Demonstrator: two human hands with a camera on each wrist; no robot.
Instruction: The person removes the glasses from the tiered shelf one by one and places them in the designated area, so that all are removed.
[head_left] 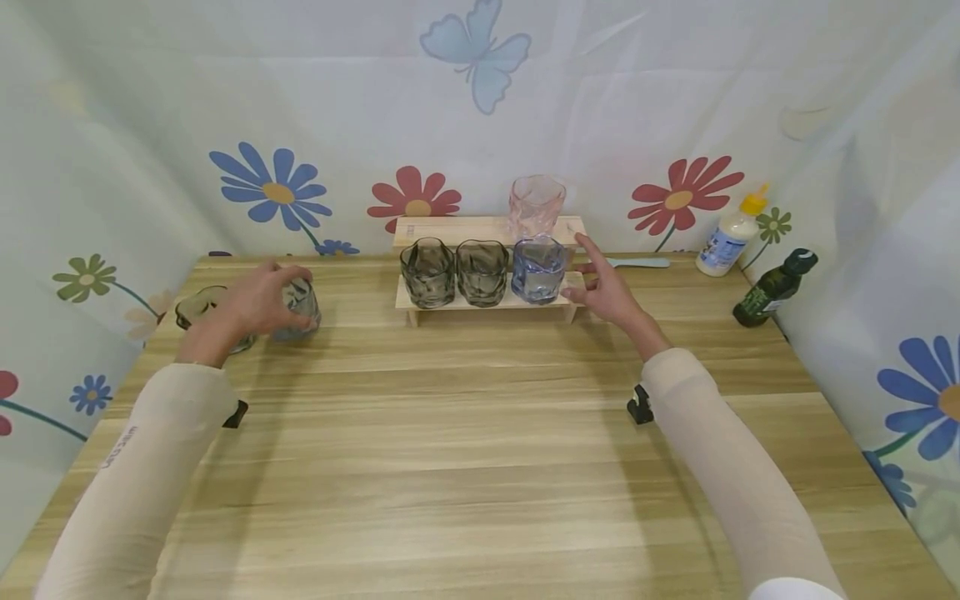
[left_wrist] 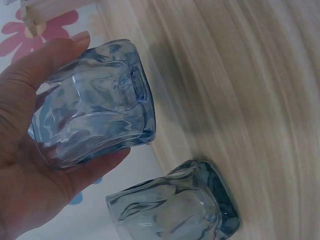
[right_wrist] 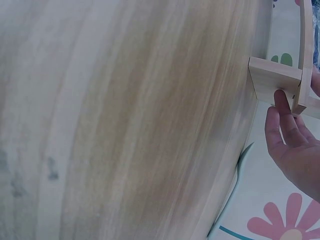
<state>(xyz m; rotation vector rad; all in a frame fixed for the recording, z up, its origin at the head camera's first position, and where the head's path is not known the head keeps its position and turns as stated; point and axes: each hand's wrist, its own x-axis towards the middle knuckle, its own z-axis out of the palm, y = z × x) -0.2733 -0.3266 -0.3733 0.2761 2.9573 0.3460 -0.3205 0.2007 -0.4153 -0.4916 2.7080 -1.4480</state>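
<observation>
My left hand [head_left: 258, 300] grips a bluish wavy drinking glass [left_wrist: 95, 107], thumb on one side and fingers on the other. In the left wrist view its base hangs above the table, close to a second tinted glass [left_wrist: 175, 212] standing there. My right hand [head_left: 609, 293] is at the right end of a two-tier wooden rack [right_wrist: 275, 77], its fingers fairly straight and spread against the end piece. Along the rack's lower tier stand two smoky glasses [head_left: 427, 275] and a blue-violet glass [head_left: 538, 273]. One pink glass [head_left: 536, 204] sits on the upper tier.
Behind the rack hangs a flowered cloth [head_left: 360, 108]. To the rack's right lie a pale blue flat utensil [head_left: 641, 262], a white bottle with a yellow cap [head_left: 727, 237] and a dark green bottle [head_left: 772, 290]. Bare wooden tabletop [head_left: 435, 433] stretches in front.
</observation>
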